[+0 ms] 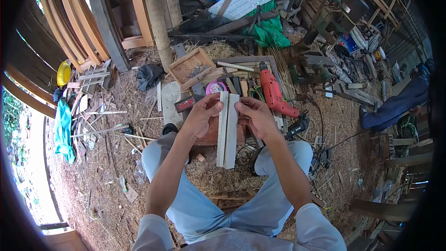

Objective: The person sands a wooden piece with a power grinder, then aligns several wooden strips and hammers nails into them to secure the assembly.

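In front of my knees, my left hand [203, 117] grips a narrow pale strip [222, 132] with small marks along its edge. My right hand [258, 117] pinches a wider pale wooden slat [231, 135] near its upper end. The two pieces stand side by side with a thin dark gap between them. Just beyond my right hand lies a red power drill [274, 90]. Close to my left fingers are a pink round item [215, 87] and a red and black object [185, 104]. A black power tool [298, 126] rests right of my right wrist.
A wooden box [191, 69] holding small metal pieces sits at the far side. Shavings and wood scraps cover the floor [116, 167]. Wooden frames [69, 18] lean at the left. Another person's leg [395, 100] is at the right, near a cable [344, 139].
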A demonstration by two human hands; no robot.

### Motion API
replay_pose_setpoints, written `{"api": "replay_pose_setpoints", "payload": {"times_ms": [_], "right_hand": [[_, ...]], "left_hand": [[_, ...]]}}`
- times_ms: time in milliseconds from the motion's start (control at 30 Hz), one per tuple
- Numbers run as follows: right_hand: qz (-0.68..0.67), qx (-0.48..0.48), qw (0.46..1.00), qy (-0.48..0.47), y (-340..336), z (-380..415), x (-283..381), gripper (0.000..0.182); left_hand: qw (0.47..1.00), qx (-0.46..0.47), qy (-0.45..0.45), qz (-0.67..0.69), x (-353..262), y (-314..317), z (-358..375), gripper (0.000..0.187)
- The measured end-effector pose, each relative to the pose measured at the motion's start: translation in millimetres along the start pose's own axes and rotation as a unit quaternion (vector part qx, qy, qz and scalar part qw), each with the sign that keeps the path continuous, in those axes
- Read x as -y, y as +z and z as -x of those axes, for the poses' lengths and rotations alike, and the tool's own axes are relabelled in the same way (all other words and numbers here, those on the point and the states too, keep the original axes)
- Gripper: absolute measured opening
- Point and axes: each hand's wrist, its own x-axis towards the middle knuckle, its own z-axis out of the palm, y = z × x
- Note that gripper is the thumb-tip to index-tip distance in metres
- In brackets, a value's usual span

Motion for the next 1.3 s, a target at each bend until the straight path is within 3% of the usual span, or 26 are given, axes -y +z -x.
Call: {"api": "replay_pose_setpoints", "payload": {"times_ms": [467, 533, 867, 1167, 1233, 1300], "right_hand": [[-0.069, 0.033, 0.996, 0.055, -7, -2, -1, 0.027], [-0.120, 0.075, 0.988, 0.067, -9, -4, -4, 0.030], [-0.194, 0.052, 0.978, 0.049, 2, -6, -11, 0.027], [-0.180, 0.081, 0.978, 0.073, 3, -4, -3, 0.022], [-0.183, 0.006, 0.982, 0.043, 15, 3, 4, 0.022], [-0.189, 0.029, 0.981, 0.030, 5, -4, -4, 0.021]], "left_hand": [[0.999, 0.025, -0.007, 0.035, -7, 3, 4, 0.046], [0.999, 0.024, -0.017, 0.042, -6, 2, 3, 0.046], [0.999, 0.030, 0.014, 0.025, 4, -6, -2, 0.053], [0.999, -0.003, -0.001, 0.051, 0, 0, 0, 0.040], [0.999, -0.019, -0.012, 0.034, -2, 4, 2, 0.038], [1.000, -0.028, -0.007, 0.004, -5, 10, 6, 0.037]]}}
